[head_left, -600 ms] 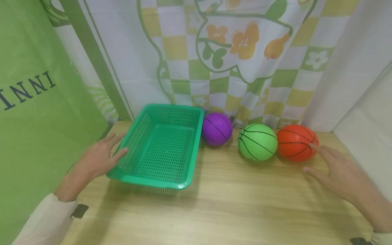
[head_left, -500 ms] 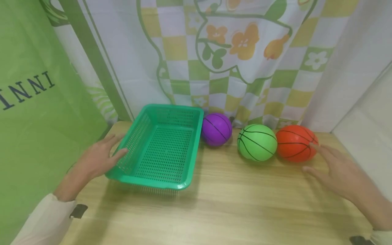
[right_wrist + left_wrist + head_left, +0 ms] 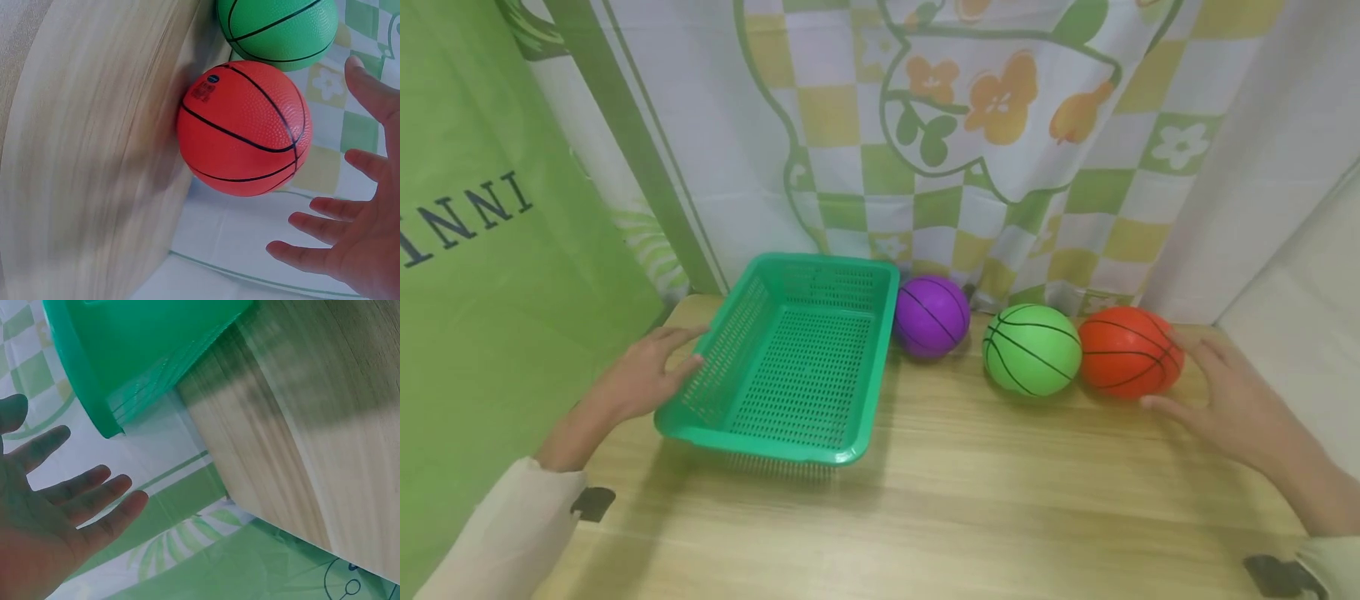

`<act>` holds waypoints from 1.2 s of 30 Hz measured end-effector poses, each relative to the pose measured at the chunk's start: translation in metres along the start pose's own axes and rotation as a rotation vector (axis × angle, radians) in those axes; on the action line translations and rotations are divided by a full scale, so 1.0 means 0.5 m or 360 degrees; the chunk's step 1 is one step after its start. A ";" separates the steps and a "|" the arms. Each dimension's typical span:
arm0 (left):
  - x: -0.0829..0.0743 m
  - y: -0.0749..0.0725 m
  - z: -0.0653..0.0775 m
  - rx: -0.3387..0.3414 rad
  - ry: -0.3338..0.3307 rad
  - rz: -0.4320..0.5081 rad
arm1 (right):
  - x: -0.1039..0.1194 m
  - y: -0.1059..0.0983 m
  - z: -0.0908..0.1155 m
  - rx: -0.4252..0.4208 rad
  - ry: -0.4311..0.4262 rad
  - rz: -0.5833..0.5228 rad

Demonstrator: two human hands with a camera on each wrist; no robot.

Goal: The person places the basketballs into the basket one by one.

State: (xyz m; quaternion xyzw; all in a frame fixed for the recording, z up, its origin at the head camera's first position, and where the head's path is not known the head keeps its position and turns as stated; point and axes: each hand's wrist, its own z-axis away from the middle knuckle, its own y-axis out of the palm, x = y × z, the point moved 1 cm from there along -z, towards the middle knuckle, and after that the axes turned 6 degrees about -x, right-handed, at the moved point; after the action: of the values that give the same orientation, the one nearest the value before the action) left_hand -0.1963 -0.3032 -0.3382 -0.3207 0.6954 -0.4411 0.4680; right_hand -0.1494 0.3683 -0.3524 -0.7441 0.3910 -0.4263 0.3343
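A green plastic basket (image 3: 872,392) with perforated walls stands on the left of the wooden table. My left hand (image 3: 643,379) is beside its left wall, fingers spread; the left wrist view shows a gap between the hand (image 3: 69,512) and the basket (image 3: 87,375). On the right, a red ball (image 3: 1129,350) with black basketball lines sits against a light green ball (image 3: 1032,348). My right hand (image 3: 1232,404) is at the red ball's right side, fingers spread. In the right wrist view this hand (image 3: 365,219) is apart from the red ball (image 3: 244,128) and holds nothing.
A purple ball (image 3: 932,317) sits at the basket's right side. Behind the balls a patterned curtain (image 3: 962,192) hangs along the table's (image 3: 940,500) back edge. Green fabric (image 3: 490,333) hangs at the left, and a pale wall (image 3: 1300,292) bounds the right.
My right hand has shifted slightly upward in the head view, nearer the red ball's side. My left hand has drawn slightly left, away from the basket. Basket and balls stay in place.
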 end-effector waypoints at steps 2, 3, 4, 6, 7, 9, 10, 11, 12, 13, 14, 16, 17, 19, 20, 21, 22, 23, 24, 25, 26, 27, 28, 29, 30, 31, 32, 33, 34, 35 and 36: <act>0.008 0.002 -0.002 0.0009 -0.0017 0.0049 | -0.005 0.002 -0.001 0.0002 0.0020 -0.0028; 0.012 0.003 -0.002 0.0012 -0.0023 0.0067 | -0.007 0.004 -0.001 0.0008 0.0036 -0.0027; 0.016 0.004 -0.002 0.0021 -0.0032 0.0088 | -0.009 0.005 -0.001 0.0018 0.0057 -0.0021; 0.023 0.005 -0.003 0.0031 -0.0035 0.0125 | -0.014 0.009 -0.002 0.0039 0.0096 -0.0024; 0.025 0.005 -0.003 0.0028 -0.0037 0.0144 | -0.017 0.011 -0.003 0.0046 0.0106 -0.0029; 0.030 0.007 -0.006 0.0023 -0.0031 0.0152 | -0.023 0.014 -0.006 0.0040 0.0113 -0.0052; 0.033 0.008 -0.007 0.0026 -0.0030 0.0154 | -0.026 0.015 -0.007 0.0031 0.0108 -0.0075; 0.035 0.010 -0.009 0.0028 -0.0030 0.0152 | -0.029 0.015 -0.008 0.0021 0.0106 -0.0116; 0.037 0.012 -0.009 0.0033 -0.0039 0.0147 | -0.032 0.016 -0.008 0.0012 0.0103 -0.0158; 0.040 0.013 -0.008 0.0047 -0.0056 0.0145 | -0.034 0.018 -0.009 0.0003 0.0095 -0.0193; 0.043 0.015 -0.007 0.0061 -0.0073 0.0142 | -0.035 0.019 -0.009 -0.0002 0.0092 -0.0221; 0.050 0.020 -0.005 0.0081 -0.0098 0.0146 | -0.038 0.021 -0.010 -0.0006 0.0078 -0.0258; 0.053 0.022 -0.005 0.0088 -0.0107 0.0147 | -0.040 0.023 -0.011 -0.0007 0.0075 -0.0269; 0.058 0.027 -0.006 0.0101 -0.0118 0.0170 | -0.045 0.023 -0.013 -0.0006 0.0076 -0.0254; 0.061 0.030 -0.008 0.0105 -0.0116 0.0181 | -0.047 0.022 -0.014 -0.0005 0.0084 -0.0248; 0.063 0.032 -0.009 0.0109 -0.0115 0.0195 | -0.051 0.022 -0.014 0.0003 0.0099 -0.0239; 0.064 0.034 -0.011 0.0119 -0.0118 0.0209 | -0.054 0.021 -0.014 0.0013 0.0116 -0.0228; 0.064 0.036 -0.013 0.0125 -0.0121 0.0218 | -0.057 0.020 -0.015 0.0022 0.0136 -0.0222; 0.065 0.038 -0.014 0.0134 -0.0127 0.0238 | -0.061 0.019 -0.015 0.0035 0.0155 -0.0222; 0.065 0.039 -0.014 0.0144 -0.0132 0.0250 | -0.064 0.018 -0.015 0.0047 0.0166 -0.0226; 0.066 0.040 -0.014 0.0150 -0.0136 0.0266 | -0.067 0.019 -0.014 0.0056 0.0177 -0.0235; 0.067 0.041 -0.013 0.0153 -0.0138 0.0287 | -0.070 0.019 -0.014 0.0061 0.0181 -0.0245; 0.068 0.042 -0.013 0.0158 -0.0139 0.0315 | -0.073 0.020 -0.014 0.0063 0.0180 -0.0263; 0.071 0.043 -0.012 0.0163 -0.0145 0.0342 | -0.076 0.021 -0.013 0.0065 0.0190 -0.0294; 0.073 0.044 -0.011 0.0168 -0.0150 0.0380 | -0.079 0.021 -0.011 0.0072 0.0209 -0.0329; 0.077 0.044 -0.010 0.0169 -0.0158 0.0421 | -0.083 0.022 -0.009 0.0078 0.0228 -0.0366; 0.081 0.045 -0.008 0.0175 -0.0171 0.0473 | -0.087 0.023 -0.006 0.0089 0.0258 -0.0402; 0.085 0.045 -0.006 0.0183 -0.0189 0.0532 | -0.091 0.024 -0.004 0.0107 0.0302 -0.0431; 0.088 0.046 -0.004 0.0200 -0.0219 0.0619 | -0.094 0.025 -0.001 0.0130 0.0356 -0.0462; 0.091 0.046 -0.003 0.0218 -0.0254 0.0715 | -0.098 0.026 0.001 0.0153 0.0415 -0.0493; 0.093 0.046 -0.001 0.0236 -0.0290 0.0815 | -0.101 0.027 0.003 0.0175 0.0465 -0.0517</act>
State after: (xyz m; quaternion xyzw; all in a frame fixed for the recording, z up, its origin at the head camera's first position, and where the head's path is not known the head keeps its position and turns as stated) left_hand -0.2142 -0.3337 -0.3764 -0.1379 0.6747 -0.3274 0.6470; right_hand -0.1688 0.4059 -0.3830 -0.7082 0.2863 -0.5986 0.2411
